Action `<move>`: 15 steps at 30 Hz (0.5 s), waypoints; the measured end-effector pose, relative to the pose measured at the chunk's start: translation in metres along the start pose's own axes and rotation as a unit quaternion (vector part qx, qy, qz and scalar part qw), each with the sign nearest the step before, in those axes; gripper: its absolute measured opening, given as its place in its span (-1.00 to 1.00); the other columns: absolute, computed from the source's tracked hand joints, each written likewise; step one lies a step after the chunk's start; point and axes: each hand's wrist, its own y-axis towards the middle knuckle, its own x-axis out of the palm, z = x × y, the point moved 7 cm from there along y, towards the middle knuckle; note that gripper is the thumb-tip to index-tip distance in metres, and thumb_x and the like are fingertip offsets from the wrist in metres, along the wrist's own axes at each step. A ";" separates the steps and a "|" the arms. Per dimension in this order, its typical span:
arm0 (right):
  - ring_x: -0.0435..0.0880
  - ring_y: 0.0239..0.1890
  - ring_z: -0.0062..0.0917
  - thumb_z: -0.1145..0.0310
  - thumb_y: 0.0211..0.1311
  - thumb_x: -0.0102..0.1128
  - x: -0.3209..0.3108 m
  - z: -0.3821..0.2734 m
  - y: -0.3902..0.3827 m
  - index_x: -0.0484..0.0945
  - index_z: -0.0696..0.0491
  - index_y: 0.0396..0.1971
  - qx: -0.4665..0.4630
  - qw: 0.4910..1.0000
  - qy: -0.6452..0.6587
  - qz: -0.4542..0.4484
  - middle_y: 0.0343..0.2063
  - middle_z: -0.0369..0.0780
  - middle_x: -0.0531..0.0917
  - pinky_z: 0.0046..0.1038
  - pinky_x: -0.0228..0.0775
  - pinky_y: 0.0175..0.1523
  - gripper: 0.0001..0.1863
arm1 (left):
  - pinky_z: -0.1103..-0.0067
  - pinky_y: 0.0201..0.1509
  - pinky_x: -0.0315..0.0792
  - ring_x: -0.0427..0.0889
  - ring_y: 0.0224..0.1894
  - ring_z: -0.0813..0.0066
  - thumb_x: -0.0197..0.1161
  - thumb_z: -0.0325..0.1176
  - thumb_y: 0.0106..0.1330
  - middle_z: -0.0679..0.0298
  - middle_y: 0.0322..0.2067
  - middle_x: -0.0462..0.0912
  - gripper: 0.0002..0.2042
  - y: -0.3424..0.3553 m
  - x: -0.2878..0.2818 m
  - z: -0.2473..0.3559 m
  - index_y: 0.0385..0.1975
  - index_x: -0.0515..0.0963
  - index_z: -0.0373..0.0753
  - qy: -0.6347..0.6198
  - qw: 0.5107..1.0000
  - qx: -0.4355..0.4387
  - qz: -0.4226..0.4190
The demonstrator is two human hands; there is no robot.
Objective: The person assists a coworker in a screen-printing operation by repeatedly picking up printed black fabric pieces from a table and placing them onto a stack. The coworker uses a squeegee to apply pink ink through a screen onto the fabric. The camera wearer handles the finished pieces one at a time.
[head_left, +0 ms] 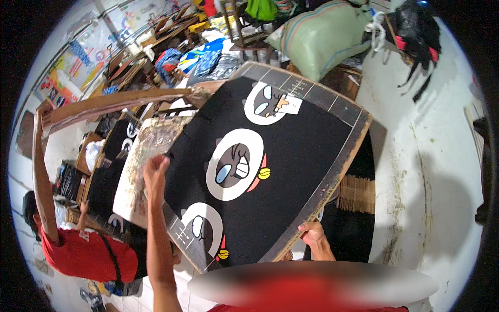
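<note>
A flat board point(358, 112) with dark, white-lined margins is tilted in front of me. Spread over it is a black fabric piece point(291, 171) printed with cartoon faces in white rings. My right hand point(313, 235) grips the board's lower right edge, thumb on top. At the fabric's left edge my left hand point(156, 174) is closed, a small black bit of cloth showing at its fingertips. A small white paper piece point(292, 105) with an orange mark lies over the top printed face.
A person in a red shirt point(88, 255) works at the left beside a long wooden frame point(114, 101). More printed black cloth point(119, 143) lies there. A big green sack point(325, 39) and piled bags stand behind the board; a stained white wall point(405, 208) runs along the right.
</note>
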 end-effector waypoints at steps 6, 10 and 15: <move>0.58 -0.34 -0.35 0.72 -0.39 0.24 -0.006 -0.030 -0.034 0.49 0.04 -0.25 -0.128 0.991 0.038 -0.023 -0.40 -0.24 0.57 -0.24 0.46 -0.21 -0.48 | 0.59 -0.12 0.35 0.51 -0.25 0.44 0.31 -0.21 0.05 0.15 -0.31 0.56 -0.57 0.150 0.071 0.106 -0.22 0.45 -0.43 -0.001 0.988 0.133 -0.073; 0.58 -0.26 -0.36 0.76 -0.44 0.28 -0.015 -0.022 -0.047 0.48 0.01 -0.22 -0.242 0.969 0.004 -0.055 -0.36 -0.26 0.57 -0.26 0.46 -0.22 -0.41 | 0.52 -0.09 0.33 0.51 -0.23 0.40 0.29 0.07 -0.01 0.15 -0.36 0.56 -0.45 0.205 0.100 0.171 -0.34 0.52 -0.41 0.069 0.973 0.164 -0.148; 0.56 -0.25 -0.40 0.77 -0.44 0.27 -0.045 0.009 -0.055 0.43 0.00 -0.14 -0.267 0.963 0.026 -0.015 -0.24 -0.27 0.54 -0.38 0.46 -0.29 -0.34 | 0.51 -0.31 0.29 0.45 -0.43 0.47 0.29 0.17 -0.04 0.21 -0.55 0.51 -0.43 0.200 0.110 0.217 -0.59 0.54 -0.39 0.072 0.967 0.137 -0.203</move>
